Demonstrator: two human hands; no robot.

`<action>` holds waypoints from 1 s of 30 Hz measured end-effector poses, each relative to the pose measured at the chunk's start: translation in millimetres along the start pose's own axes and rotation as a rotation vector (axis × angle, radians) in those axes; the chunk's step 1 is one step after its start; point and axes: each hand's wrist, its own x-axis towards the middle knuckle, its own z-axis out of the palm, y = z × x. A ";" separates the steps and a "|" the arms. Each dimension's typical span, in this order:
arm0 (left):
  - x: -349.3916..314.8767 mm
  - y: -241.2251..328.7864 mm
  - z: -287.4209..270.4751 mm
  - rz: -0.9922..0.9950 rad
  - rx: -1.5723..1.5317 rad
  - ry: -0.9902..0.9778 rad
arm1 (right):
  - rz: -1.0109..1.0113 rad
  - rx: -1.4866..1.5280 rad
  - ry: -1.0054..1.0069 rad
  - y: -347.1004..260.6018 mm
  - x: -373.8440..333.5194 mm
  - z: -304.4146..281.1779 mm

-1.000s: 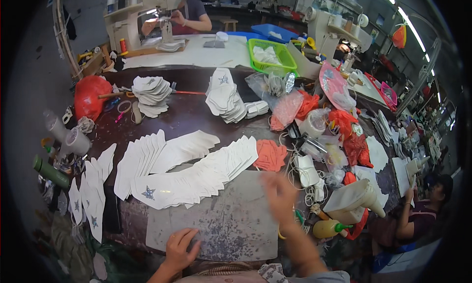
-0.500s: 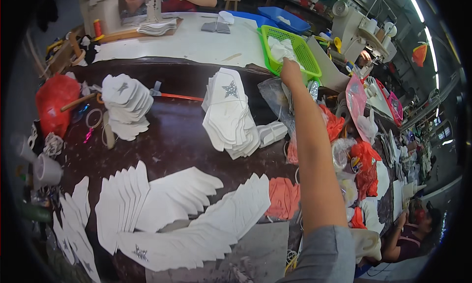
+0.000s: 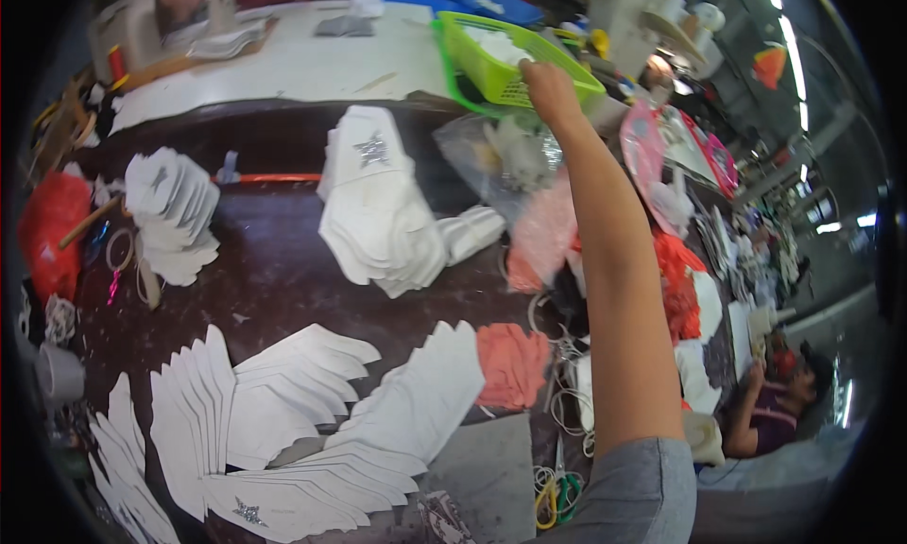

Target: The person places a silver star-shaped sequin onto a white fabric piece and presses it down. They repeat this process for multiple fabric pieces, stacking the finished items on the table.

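Observation:
My right hand [image 3: 552, 88] is at the near rim of a bright green plastic basket [image 3: 576, 81], at the end of my outstretched arm. Its fingers look closed on the rim, though their tips are partly hidden. White pieces [image 3: 496, 45] lie inside the basket, and a green edge shows beneath it. My left hand is out of view. Nearer on the dark table [image 3: 274, 232] stands a stack of white cut pieces [image 3: 378, 213], the top one bearing a silver glitter star. In front, white wing-shaped pieces [image 3: 302, 393] are fanned out in overlapping rows.
A smaller white stack [image 3: 170, 208] and a red plastic bag [image 3: 55, 232] are at the left. Folded coral cloth [image 3: 510, 364], scissors [image 3: 557, 487] and clear plastic bags [image 3: 501, 156] lie near my arm. A co-worker [image 3: 775, 402] sits at the right; another works across the table.
The view has shifted, sliding the table leftward in the picture. My right hand has moved from over the white pieces to the basket's rim, and the basket now looks turned, showing its near wall.

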 end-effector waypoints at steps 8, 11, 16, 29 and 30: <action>-17.9 20.7 20.2 0.072 0.194 0.036 | -0.019 -0.148 -0.064 -5.3 -76.2 -228.0; -21.5 31.2 36.0 -0.013 0.259 0.202 | 0.007 -0.137 -0.091 -48.6 -127.9 -286.8; -18.2 62.2 18.3 -0.014 0.302 0.285 | -0.037 -0.121 -0.197 -100.9 -258.7 -325.8; -28.4 61.3 30.0 0.008 0.324 0.360 | 0.069 0.245 -0.943 -116.5 -272.5 -348.8; -28.7 60.4 28.2 -0.002 0.319 0.362 | 0.103 0.342 -0.825 -114.8 -251.1 -338.1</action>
